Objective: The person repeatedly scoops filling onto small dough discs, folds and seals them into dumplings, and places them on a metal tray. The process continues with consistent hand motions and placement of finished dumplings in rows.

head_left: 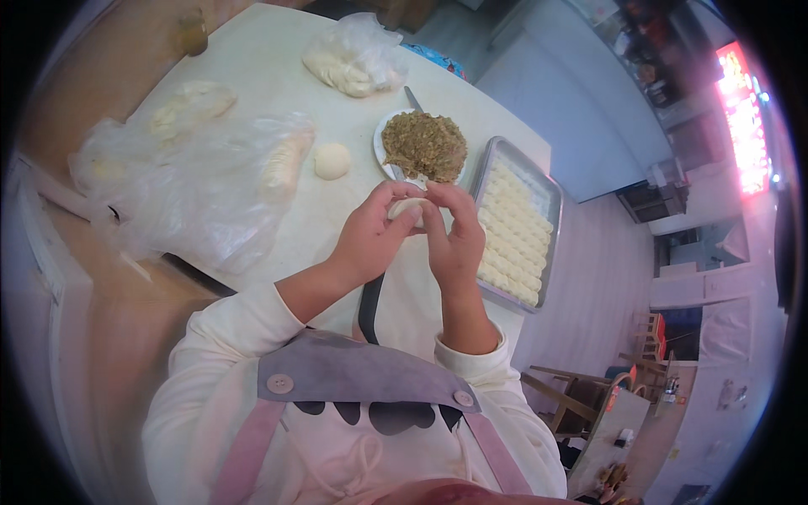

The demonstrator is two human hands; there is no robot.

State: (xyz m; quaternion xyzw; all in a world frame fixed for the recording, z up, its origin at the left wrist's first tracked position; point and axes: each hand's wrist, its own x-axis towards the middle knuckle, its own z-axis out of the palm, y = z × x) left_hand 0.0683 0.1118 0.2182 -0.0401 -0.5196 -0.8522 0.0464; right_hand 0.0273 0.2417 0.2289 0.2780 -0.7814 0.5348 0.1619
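Between my fingers, near the table's front, is a pale dumpling (406,210). My left hand (376,229) holds it from the left, thumb and fingers closed around it. From the other side, my right hand (453,233) pinches its edge; the fingers partly hide it. Just beyond my hands stands a white plate (380,154) heaped with brownish-green filling (425,145). A utensil handle (412,98) sticks out behind the heap. To the right, rows of shaped dumplings (513,227) fill much of a metal tray (551,244). One round dough wrapper (332,161) lies left of the plate.
Clear plastic bags (210,185) with dough cover the table's left side. Another bag of dough (353,59) sits at the far edge. A jar (193,34) stands at the far left corner. Chairs (581,396) and a lit red sign (745,118) show at right.
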